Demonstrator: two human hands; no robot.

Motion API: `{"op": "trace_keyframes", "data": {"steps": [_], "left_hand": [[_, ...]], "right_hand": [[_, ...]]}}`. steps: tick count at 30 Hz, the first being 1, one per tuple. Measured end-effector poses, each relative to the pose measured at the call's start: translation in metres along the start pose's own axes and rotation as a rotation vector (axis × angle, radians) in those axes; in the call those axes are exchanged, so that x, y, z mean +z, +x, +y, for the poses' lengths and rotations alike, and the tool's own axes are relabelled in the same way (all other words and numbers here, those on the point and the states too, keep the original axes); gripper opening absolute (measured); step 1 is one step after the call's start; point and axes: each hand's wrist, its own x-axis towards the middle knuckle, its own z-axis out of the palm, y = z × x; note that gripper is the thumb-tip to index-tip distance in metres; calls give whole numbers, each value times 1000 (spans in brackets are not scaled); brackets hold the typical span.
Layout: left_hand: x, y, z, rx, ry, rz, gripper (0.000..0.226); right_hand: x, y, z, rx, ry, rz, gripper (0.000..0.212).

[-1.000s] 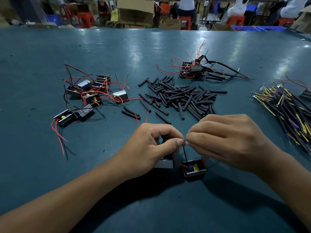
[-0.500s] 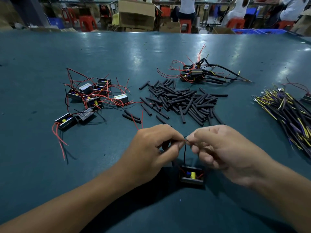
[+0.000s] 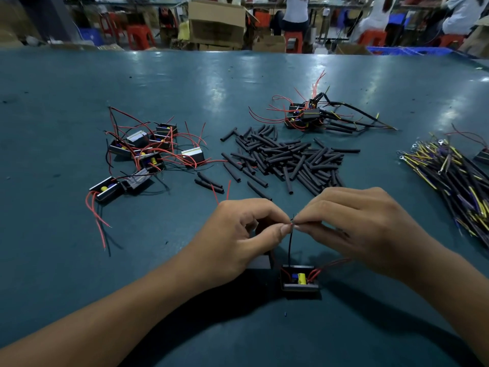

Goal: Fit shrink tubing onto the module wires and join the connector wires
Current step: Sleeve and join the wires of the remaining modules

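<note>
Compared with half a second ago, my two hands have lifted slightly off the table (image 3: 79,260). The module (image 3: 300,281) has stayed beneath them, and its black wire (image 3: 289,245) now runs straighter up to the fingertips.

My left hand (image 3: 238,239) pinches the top of the black wire between thumb and forefinger. My right hand (image 3: 354,226) pinches the same point from the other side, fingertips touching the left ones. I cannot tell whether a second wire is in the pinch. The module sits near me, just below the hands, with red wires leaving its right side.

The surface is a dark teal table, glossy toward the far edge. Beyond it are cardboard boxes (image 3: 217,19), red stools and seated people.

Counts:
- One pile of black tubing (image 3: 288,160) at centre, too many to count.
- One cluster of about eight modules with red leads (image 3: 148,152) at left.
- One tangle of finished modules (image 3: 307,115) at far centre.
- One bundle of connector wires (image 3: 455,173) at right.
</note>
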Motion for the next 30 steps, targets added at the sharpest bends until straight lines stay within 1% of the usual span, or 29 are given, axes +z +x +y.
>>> {"op": "trace_keyframes", "data": {"steps": [2,3,4,6,7,8,9,10,11,13,14,15,16,20,24,26,28,30], "left_hand": [[-1,0,0,42,67,25,7],[-1,0,0,67,111,40,6],[0,0,0,94,167,53,4],[3,1,2,148,299,74,3],[5,1,2,167,346,78,4],[6,1,1,172,361,77,4],[5,1,1,163,342,74,4],[4,1,0,139,291,68,4],[1,0,-1,104,221,57,5],[-3,0,-2,32,95,17,9],[-4,0,-3,5,57,-7,10],[-4,0,-3,-16,30,-26,10],[-3,0,-3,-31,7,-41,10],[-2,0,-3,-68,-45,-49,12],[-1,-1,-2,-79,-68,-41,14],[-1,-2,-3,-75,-64,-38,13],[-1,-2,-3,-47,-33,-38,11],[-2,-2,-2,4,40,-22,10]], "right_hand": [[0,2,-5,110,118,-38,14],[1,2,-8,227,221,-41,12],[2,3,-11,396,371,-49,13],[3,7,-15,820,812,-91,22],[4,8,-16,1025,1025,-128,22],[5,8,-16,1147,1149,-143,22],[5,9,-17,1176,1194,-143,22],[5,7,-16,1076,1113,-126,23],[4,5,-16,873,900,-105,20],[0,2,-10,397,328,-69,7],[-1,1,-7,207,150,-77,9],[-2,0,-3,84,57,-102,11],[-1,0,-2,20,5,-114,14],[-2,-1,-1,-52,-112,-73,21],[-5,-1,-3,-100,-160,-58,17],[-4,0,-5,-101,-162,-77,19],[-2,2,-6,-44,-131,-87,24],[-1,2,-9,87,-26,-116,25]]}}
